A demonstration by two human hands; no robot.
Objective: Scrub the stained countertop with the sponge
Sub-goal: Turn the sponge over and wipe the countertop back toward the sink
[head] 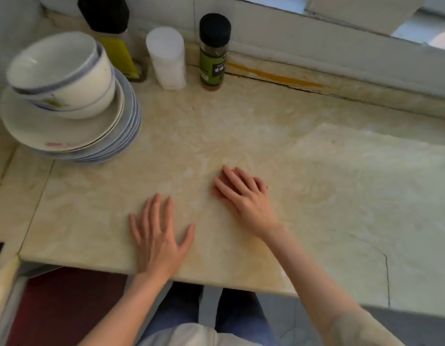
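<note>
Beige marbled table point(316, 171) fills the view, with a leaning stack of plates and bowls point(66, 108) at its far left corner. Both hands lie flat, fingers straight, gripping nothing: left hand point(157, 236) near the front edge, right hand point(243, 193) toward the middle (no sponge shows, though one under that palm cannot be ruled out). A wide scrub toward that corner could topple the tilted bowls.
</note>
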